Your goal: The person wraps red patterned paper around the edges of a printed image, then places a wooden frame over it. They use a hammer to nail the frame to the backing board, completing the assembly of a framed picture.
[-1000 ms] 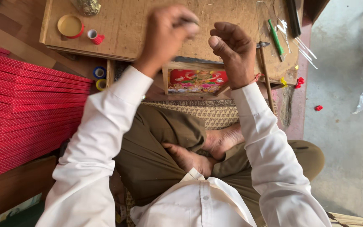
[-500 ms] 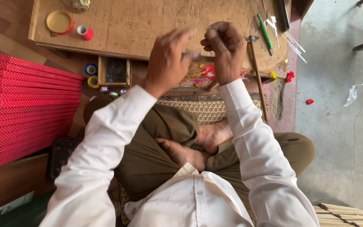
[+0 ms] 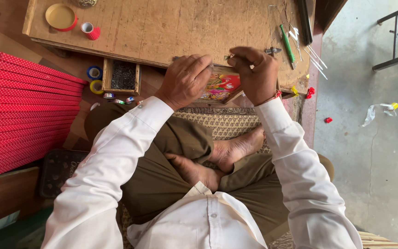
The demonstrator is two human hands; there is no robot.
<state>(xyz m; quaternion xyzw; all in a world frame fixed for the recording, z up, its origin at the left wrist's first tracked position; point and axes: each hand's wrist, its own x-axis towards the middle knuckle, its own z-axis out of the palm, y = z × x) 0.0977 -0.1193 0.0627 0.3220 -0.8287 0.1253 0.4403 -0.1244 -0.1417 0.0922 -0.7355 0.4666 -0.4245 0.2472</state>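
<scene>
Closely: both hands at the near edge of the low board

Seated cross-legged, white sleeves. Left hand (image 3: 185, 79) knuckles up, fingers curled and pinched together at the edge of the wooden board (image 3: 162, 27); something thin between thumb and forefinger, too small to identify. Right hand (image 3: 254, 71) likewise curled, fingertips drawn together just beside the left; whether it holds anything, cannot tell. Colourful printed card (image 3: 219, 86) lies under and between both hands, at the board's near edge, partly hidden by them. Small box of dark bits (image 3: 123, 75) left of the left hand, tape rolls (image 3: 95, 78) beside it. Green pen (image 3: 287, 43) and thin metal rods (image 3: 314, 55) beyond the right hand. Red dotted stack (image 3: 19, 110) at far left.
</scene>
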